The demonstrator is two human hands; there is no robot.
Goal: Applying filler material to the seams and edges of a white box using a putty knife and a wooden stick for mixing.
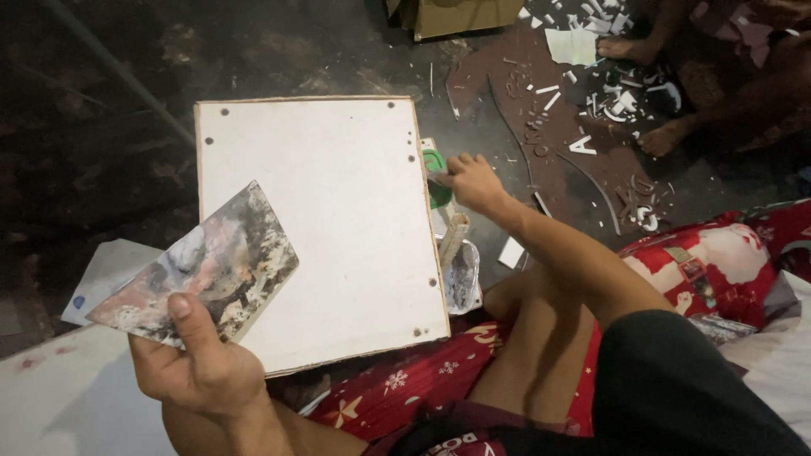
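My left hand [196, 363] holds up a small rectangular card [203, 266], stained with grey, brown and white smears, over the near left corner of a large white board [338, 211]. My right hand [473, 181] reaches past the board's right edge and closes its fingers on a small tool beside a green object [436, 162]; what the tool is I cannot tell. A smeared, crumpled plastic container [460, 274] with a pale stick [453, 236] in it lies just below that hand, against the board's edge.
White scraps and cut letter shapes [583, 145] litter a brown cut sheet [541, 93] on the dark floor. Another person's bare feet [667, 135] rest at the far right. A cardboard box [456, 15] stands at the top. A red patterned cushion [718, 262] lies to my right.
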